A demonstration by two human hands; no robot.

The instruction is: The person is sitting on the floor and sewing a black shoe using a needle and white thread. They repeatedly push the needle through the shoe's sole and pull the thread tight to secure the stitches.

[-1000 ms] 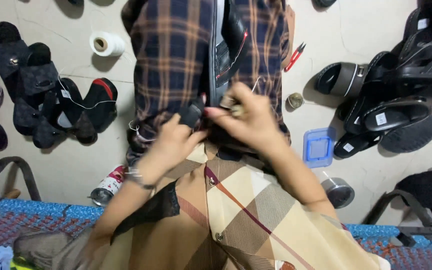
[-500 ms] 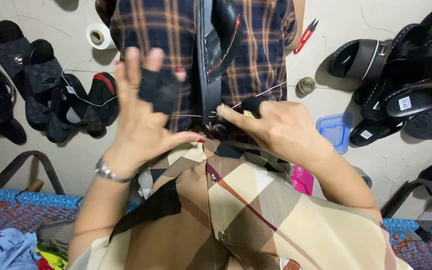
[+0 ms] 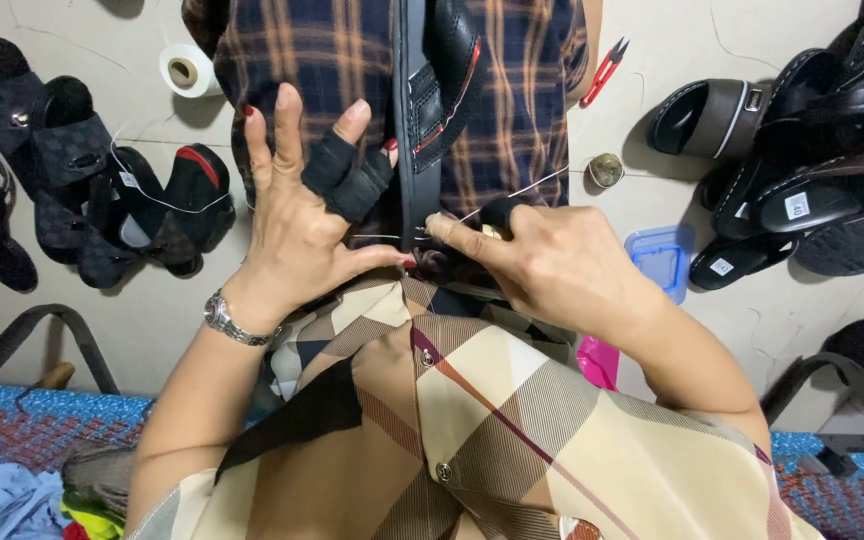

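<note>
Where sandals (image 3: 82, 180) lie, pale floor (image 3: 712, 40)

place: footwear workshop | signs: sandals (image 3: 802, 200) strewn on floor; thread spool (image 3: 188, 70); snips (image 3: 607, 68)

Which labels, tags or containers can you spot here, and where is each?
White sticker: rectangular, on a black sandal's insole, right side.
White sticker: small, on the sandal below it.
White tag: on the left sandals.
Blue plastic box: translucent, on the floor beside the right hand.

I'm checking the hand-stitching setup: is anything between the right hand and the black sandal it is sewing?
Nothing visible: the right hand pinches right at the black sandal edge, thread running from its fingertips; the left hand is alongside.
</note>
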